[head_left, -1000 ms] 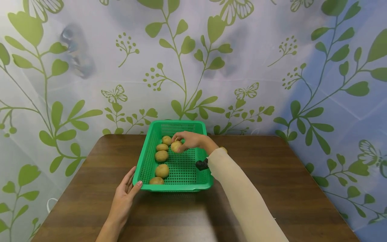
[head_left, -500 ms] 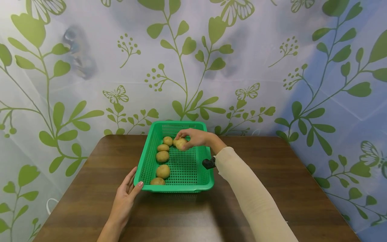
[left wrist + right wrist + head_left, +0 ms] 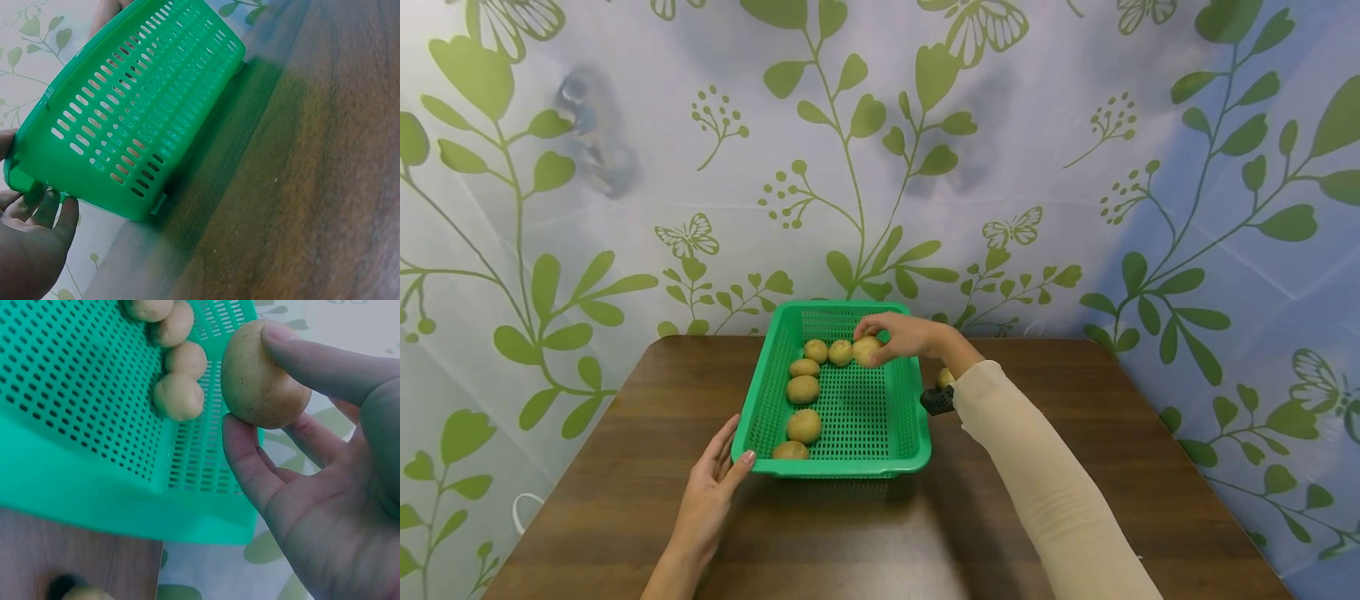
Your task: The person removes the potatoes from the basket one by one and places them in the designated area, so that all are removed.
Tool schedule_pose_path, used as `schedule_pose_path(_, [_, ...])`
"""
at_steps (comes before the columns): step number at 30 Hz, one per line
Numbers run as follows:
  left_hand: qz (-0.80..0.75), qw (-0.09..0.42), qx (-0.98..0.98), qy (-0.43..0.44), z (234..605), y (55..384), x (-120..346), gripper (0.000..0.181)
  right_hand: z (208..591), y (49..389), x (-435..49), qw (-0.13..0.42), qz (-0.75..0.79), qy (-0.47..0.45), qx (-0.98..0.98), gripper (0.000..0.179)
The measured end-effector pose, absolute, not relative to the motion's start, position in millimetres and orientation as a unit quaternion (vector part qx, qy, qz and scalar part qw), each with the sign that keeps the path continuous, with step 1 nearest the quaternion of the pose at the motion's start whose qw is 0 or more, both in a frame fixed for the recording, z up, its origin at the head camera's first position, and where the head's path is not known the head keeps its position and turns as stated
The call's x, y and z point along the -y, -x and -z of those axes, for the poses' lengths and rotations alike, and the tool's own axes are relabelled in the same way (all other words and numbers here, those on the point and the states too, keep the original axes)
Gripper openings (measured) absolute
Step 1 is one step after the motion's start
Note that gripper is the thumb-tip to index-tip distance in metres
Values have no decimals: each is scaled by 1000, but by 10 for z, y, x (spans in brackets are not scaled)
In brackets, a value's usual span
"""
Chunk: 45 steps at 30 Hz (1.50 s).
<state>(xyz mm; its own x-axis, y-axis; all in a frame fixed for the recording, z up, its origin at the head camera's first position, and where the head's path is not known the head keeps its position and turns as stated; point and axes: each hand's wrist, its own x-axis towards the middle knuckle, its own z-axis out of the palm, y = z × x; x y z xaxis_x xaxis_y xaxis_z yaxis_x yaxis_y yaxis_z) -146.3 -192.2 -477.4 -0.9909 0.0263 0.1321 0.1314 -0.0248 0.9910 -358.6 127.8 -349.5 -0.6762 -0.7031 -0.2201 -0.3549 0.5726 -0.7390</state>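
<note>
A rectangular green plastic basket [image 3: 831, 468] with slotted walls stands on the table. My left hand [image 3: 709, 482] grips its near left corner, thumb over the rim; the left wrist view shows fingertips [image 3: 67, 215] curled at the rim. Over the far right part of the basket, my right hand [image 3: 904, 335] holds a potato [image 3: 262, 378] between thumb and fingers. Close by it, another potato [image 3: 841, 352] lies at the far wall. More potatoes line the left side, among them a far corner potato [image 3: 816, 351] and a round potato [image 3: 804, 426] towards the front.
Outside the basket, to its right, a loose potato [image 3: 945, 377] shows partly behind the right wrist. A black wrist device [image 3: 937, 401] sits beside the cream sleeve [image 3: 1037, 467]. The brown wooden table [image 3: 1120, 433] ends at a leaf-patterned curtain [image 3: 1045, 150].
My right hand has moved to the right and slightly away with its potato, uncovering the potato at the far wall. The left hand and basket have hardly moved.
</note>
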Motion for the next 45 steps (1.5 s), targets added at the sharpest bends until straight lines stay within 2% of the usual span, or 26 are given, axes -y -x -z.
schedule_pose_path(26, [720, 41, 691, 59, 4776, 1454, 1917, 65, 3370, 3556, -1879, 220, 334, 294, -868, 40])
schedule_pose_path(45, [722, 35, 689, 58, 4776, 1446, 1921, 66, 3513, 3550, -2408, 208, 343, 248, -882, 41])
